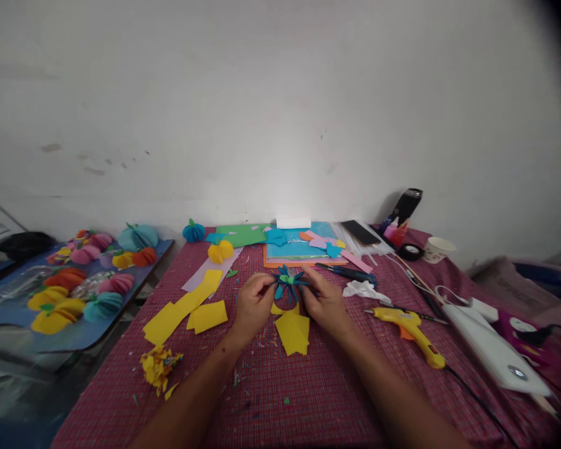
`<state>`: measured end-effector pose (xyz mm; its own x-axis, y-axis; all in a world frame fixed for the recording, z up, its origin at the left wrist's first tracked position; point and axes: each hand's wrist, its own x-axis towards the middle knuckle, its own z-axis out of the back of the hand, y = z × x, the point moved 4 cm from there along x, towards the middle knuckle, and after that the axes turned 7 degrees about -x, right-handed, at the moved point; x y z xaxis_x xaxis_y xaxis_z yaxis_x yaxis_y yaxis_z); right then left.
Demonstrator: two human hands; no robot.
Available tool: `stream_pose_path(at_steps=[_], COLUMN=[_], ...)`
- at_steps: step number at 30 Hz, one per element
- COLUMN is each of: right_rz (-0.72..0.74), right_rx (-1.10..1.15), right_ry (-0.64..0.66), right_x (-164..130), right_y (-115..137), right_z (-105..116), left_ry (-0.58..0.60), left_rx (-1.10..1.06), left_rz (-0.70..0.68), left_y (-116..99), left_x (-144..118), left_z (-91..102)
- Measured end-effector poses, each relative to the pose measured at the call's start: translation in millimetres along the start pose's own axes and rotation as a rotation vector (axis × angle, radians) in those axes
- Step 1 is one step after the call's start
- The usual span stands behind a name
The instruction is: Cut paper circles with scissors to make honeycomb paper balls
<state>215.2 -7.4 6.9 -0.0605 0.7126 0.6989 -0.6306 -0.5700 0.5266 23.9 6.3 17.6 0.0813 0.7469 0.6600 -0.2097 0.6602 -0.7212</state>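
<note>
Between my two hands is a blue paper pumpkin (288,288), its folds fanned out around a green centre. My left hand (255,301) pinches its left side, thumb and fingers together. On the other side, my right hand (325,302) grips the folds between thumb and forefinger. Just below lie several yellow paper pieces (293,332) on the checked cloth. To the left of my left hand are yellow paper strips (183,307) and a finished-looking yellow paper pumpkin (220,251).
A yellow glue gun (409,327) with its cord lies right, near a white power strip (495,349). Crumpled yellow scraps (159,368) sit front left. Behind are coloured sheets (302,246), a phone (361,232), a black bottle (406,206) and a paper cup (438,249). A blue side table (9,312) bears paper pumpkins.
</note>
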Motion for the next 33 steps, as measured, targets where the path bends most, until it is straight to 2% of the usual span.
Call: stream_pose_path(at_steps=[8,33], right_rz=[0.066,0.056], right_rx=[-0.011,-0.037], right_ry=[-0.025,-0.032], right_x=[0.4,0.4], right_y=[0.8,2.6], right_z=[-0.2,0.8], left_ry=[-0.001,0.000], left_rx=[0.002,-0.011], left_rz=[-0.006,-0.014], left_y=[0.3,0.1], left_x=[0.0,0.1], left_z=[0.2,0.5])
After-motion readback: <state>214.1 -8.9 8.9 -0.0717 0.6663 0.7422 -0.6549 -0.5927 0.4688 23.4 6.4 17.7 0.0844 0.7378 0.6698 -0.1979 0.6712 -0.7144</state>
